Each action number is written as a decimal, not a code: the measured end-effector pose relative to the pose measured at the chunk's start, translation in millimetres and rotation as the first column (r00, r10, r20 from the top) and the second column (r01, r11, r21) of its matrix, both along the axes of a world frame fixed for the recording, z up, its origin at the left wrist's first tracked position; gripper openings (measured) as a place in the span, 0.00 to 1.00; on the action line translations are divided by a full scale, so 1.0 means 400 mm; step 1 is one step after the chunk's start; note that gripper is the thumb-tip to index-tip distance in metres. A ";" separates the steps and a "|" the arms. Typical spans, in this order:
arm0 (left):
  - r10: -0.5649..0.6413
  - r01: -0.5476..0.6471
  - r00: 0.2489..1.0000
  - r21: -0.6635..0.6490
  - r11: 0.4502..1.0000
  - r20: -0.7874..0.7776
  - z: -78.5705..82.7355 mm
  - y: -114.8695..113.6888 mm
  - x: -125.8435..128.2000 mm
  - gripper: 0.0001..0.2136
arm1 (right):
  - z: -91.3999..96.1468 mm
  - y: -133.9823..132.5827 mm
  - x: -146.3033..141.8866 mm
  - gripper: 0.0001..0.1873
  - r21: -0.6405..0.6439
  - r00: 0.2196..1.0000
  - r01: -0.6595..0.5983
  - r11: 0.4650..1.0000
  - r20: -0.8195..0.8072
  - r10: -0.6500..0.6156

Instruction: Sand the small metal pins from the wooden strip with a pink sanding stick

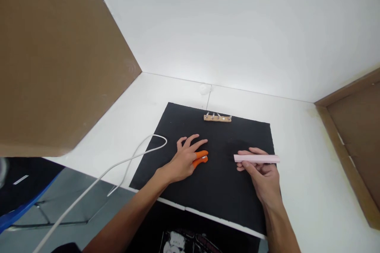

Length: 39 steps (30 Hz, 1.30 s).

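Note:
My left hand (187, 161) hovers over or rests on the black mat (216, 189), with orange covers on the thumb and index finger. Those two fingertips pinch a small whitish piece (204, 157), too small to name. The other fingers are spread. To the right, my right hand (265, 172) grips a long, narrow pale pink bar (252, 158) between thumb and fingers, lying level and pointing left. Beyond both hands, a small wooden strip (217, 118) carries several clear or silvery upright pieces near the mat's far edge.
A white cable (127, 161) loops over the mat's left edge and off the white table (124, 126). Brown boards stand at left (59, 59) and right (350, 162). A white wall (237, 27) closes the back.

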<state>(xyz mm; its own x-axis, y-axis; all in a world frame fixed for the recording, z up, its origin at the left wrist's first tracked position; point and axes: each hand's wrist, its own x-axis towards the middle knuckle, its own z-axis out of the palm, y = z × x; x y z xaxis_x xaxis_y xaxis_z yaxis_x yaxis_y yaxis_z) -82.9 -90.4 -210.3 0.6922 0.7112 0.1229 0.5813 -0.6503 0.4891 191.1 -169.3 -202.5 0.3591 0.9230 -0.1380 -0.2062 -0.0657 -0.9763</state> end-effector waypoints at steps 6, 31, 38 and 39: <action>-0.027 0.027 1.000 -0.011 1.000 -0.003 -0.004 0.005 -0.006 0.19 | -0.002 -0.001 -0.005 0.29 -0.003 0.999 -0.031 1.000 -0.004 0.031; 0.230 -0.110 0.879 -0.291 0.950 0.417 0.134 0.029 0.102 0.07 | 0.134 0.049 -0.077 0.22 0.196 0.987 -0.100 0.975 0.146 0.072; 0.192 -0.026 0.796 -0.285 0.958 0.573 0.260 0.068 0.127 0.09 | 0.251 0.084 -0.070 0.22 0.414 0.981 -0.051 0.909 0.190 -0.032; 0.191 -0.019 0.788 -0.287 0.958 0.586 0.270 0.062 0.127 0.10 | 0.260 0.075 -0.078 0.21 0.448 0.978 -0.034 0.893 0.199 -0.062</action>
<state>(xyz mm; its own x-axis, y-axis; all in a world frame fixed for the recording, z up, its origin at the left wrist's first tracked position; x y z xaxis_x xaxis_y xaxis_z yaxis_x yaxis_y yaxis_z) -32.2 -65.5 -102.2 0.4561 0.8399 0.2943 0.1687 -0.4063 0.8980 159.9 -139.3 -98.3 0.3480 0.8635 0.3650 0.0017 0.3888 -0.9213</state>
